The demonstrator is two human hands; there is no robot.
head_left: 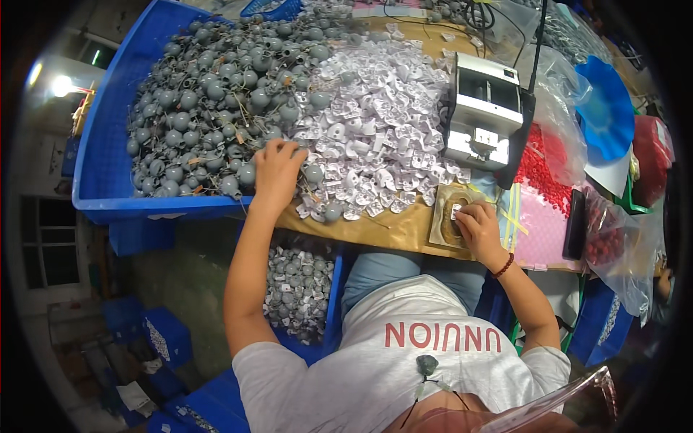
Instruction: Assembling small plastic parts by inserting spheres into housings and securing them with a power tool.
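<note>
My left hand (pixel 278 172) reaches onto the border between two heaps, its bent fingers a little apart and fingertips down among grey ball-shaped parts (pixel 216 79). Anything under those fingertips is hidden. Beside it spreads a heap of small white plastic pieces (pixel 375 123). Over a square tan block (pixel 438 229) with a dark oval middle, my right hand (pixel 478 226) pinches a small white piece (pixel 455 210) between thumb and fingers. The piece sits at the block's centre.
A blue crate (pixel 101 166) holds the grey parts at the left. Behind the block stands a white and black machine (pixel 484 108). Red small parts (pixel 538 166) lie right of it, near a black flat object (pixel 574 225) and a blue fluted dish (pixel 606 108). Below the table is a filled bin (pixel 299 289).
</note>
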